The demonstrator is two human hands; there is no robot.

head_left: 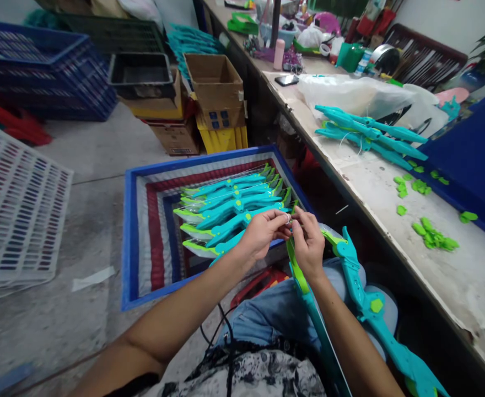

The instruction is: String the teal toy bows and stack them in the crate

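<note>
In front of my lap, both hands meet at the green tip of a teal toy bow (301,273) that slants down between my arms. My left hand (265,231) is closed in a pinch on a thin white string (287,219), which looks looped near the fingertips. My right hand (308,241) is closed around the bow's tip, its thumb and fingers close to the string. Across my right thigh lies another teal toy bow (362,306) with a green hexagonal piece at its middle. The exact contact at the fingertips is partly hidden.
Several strung toy bows (236,207) lie in a blue-rimmed, cloth-lined crate (127,237). On the workbench (375,193) to the right are a bundle of teal bows (366,135) and loose green pieces (435,234). Cardboard boxes (215,82) and a white basket (19,204) stand on the floor.
</note>
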